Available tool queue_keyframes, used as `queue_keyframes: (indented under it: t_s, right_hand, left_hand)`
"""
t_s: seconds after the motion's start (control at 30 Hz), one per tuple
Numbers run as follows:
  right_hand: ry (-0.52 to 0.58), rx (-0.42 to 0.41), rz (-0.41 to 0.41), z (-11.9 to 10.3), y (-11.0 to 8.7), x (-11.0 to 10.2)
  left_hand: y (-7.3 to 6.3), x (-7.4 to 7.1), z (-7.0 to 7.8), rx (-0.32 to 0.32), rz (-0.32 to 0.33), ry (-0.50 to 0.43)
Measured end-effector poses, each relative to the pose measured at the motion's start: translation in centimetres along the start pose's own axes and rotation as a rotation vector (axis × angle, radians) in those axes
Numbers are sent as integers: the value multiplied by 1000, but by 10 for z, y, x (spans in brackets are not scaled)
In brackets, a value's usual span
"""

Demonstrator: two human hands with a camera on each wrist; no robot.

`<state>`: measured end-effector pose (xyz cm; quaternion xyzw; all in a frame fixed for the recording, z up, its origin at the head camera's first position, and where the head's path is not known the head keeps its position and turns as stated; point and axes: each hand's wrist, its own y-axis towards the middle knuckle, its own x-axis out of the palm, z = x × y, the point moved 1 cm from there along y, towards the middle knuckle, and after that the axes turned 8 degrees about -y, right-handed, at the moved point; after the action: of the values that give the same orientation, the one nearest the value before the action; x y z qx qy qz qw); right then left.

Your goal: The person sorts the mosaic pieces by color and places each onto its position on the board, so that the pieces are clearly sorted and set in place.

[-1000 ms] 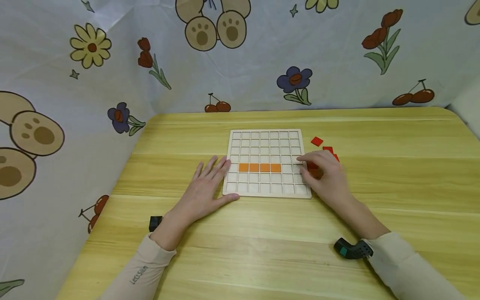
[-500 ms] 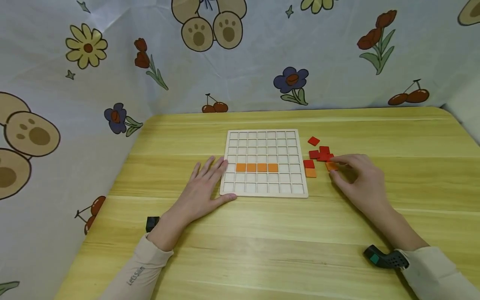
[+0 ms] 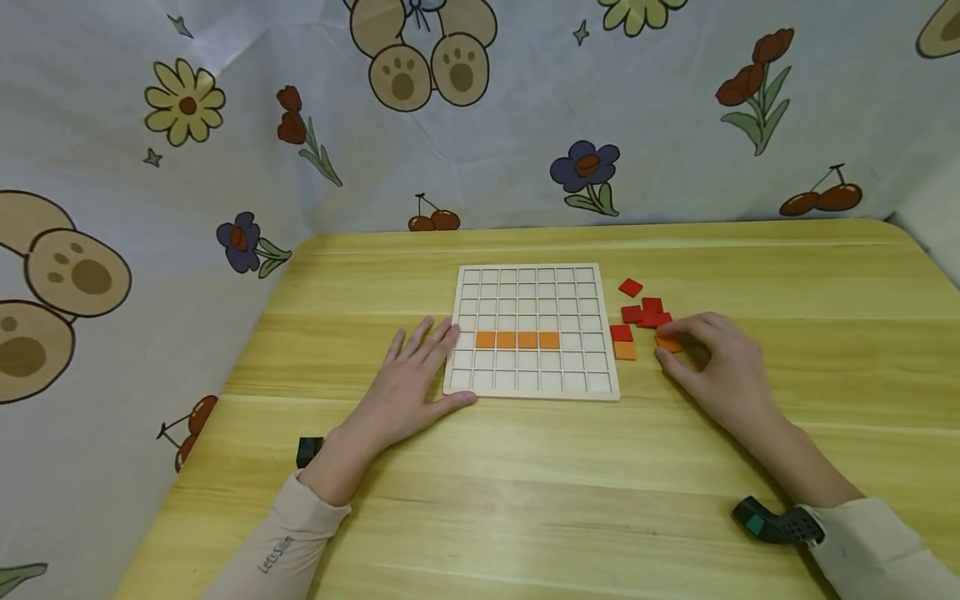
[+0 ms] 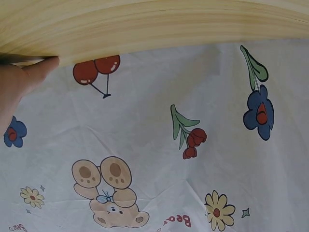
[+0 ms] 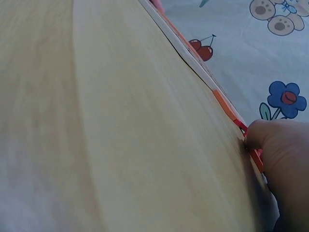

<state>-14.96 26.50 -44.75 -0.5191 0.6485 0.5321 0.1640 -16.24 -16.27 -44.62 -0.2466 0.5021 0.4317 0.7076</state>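
Observation:
A pale wooden grid board (image 3: 536,389) lies flat on the table, with a row of orange square tiles (image 3: 527,340) in its cells. My left hand (image 3: 405,383) rests with spread fingers along the board's left edge. Right of the board, my right hand (image 3: 716,367) has thumb and fingertips at a loose orange tile (image 3: 667,343), pinching its edges at table level. The thumb also shows beside that orange tile (image 5: 257,161) in the right wrist view. Another orange tile (image 3: 625,351) lies against the board's right edge. Only the left thumb (image 4: 41,70) appears in the left wrist view.
Several red tiles lie loose right of the board, one red tile (image 3: 631,287) apart at the back and one (image 3: 621,333) touching the board's edge. The wooden table (image 3: 540,492) ends at a patterned cloth (image 3: 495,150) behind and to the left.
My right hand has moved right, from the board's right edge to the loose orange tile, uncovering the red tiles. The left hand stays in place. The head view has shifted slightly.

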Motion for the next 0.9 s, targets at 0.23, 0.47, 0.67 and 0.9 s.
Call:
queue_keyframes:
  t_s: [0.23,0.47,0.67,0.9]
  right_hand:
    - [-8,13,27,0,-1,-1]
    - [-20,22,31,1,0,-1]
    - [0,28,24,3,-1,0]
    - [23,-17,24,0,-1,0]
  left_hand:
    - [0,0,1,-6,-4,-1]
    - [1,0,1,-7,-4,-8]
    - [0,1,0,1,6,-2]
    - [-1,0,1,0,8,-8]
